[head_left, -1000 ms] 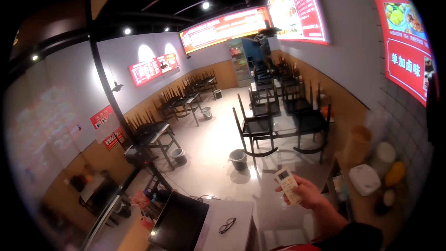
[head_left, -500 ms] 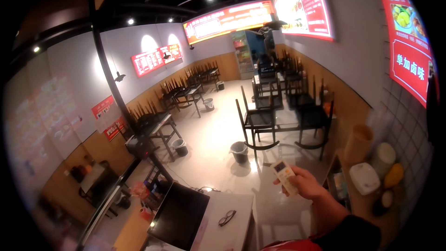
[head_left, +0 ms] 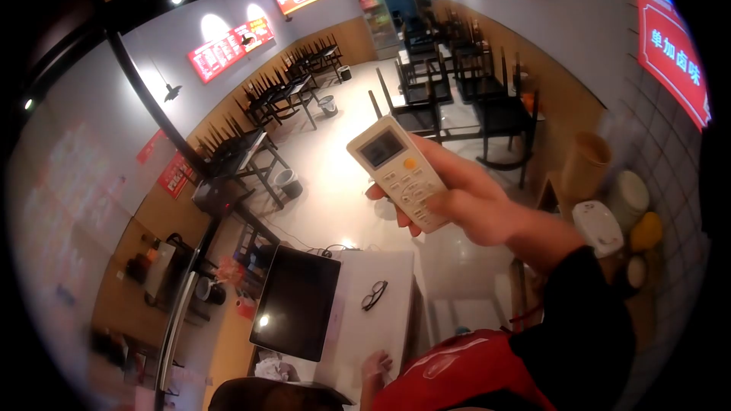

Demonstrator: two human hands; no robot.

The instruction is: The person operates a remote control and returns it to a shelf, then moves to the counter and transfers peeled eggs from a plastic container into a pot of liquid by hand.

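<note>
Held up in front of me, a white air-conditioner remote control [head_left: 402, 175] is gripped by my right hand [head_left: 472, 198]. The thumb lies over its lower buttons and the fingers wrap round the back. Its small dark screen faces me, above an orange button. Down at the counter's near edge rests my left hand [head_left: 376, 367], small in view, fingers loosely extended and nothing seen in it. Close to it on the white counter [head_left: 362, 335] are a pair of glasses [head_left: 374, 295] and a dark monitor screen [head_left: 297, 301].
Black chairs [head_left: 483, 80] are stacked upside down on tables along both walls. A lined bin [head_left: 287, 183] stands on the floor. To my right, a shelf holds a white container [head_left: 598, 228] and a tan cylinder [head_left: 586, 161]. Lit red menu signs [head_left: 232, 47] hang on the walls.
My right hand has raised the remote control closer to me, up and to the left. The view has tilted down, bringing my left hand and more of the red apron into sight.
</note>
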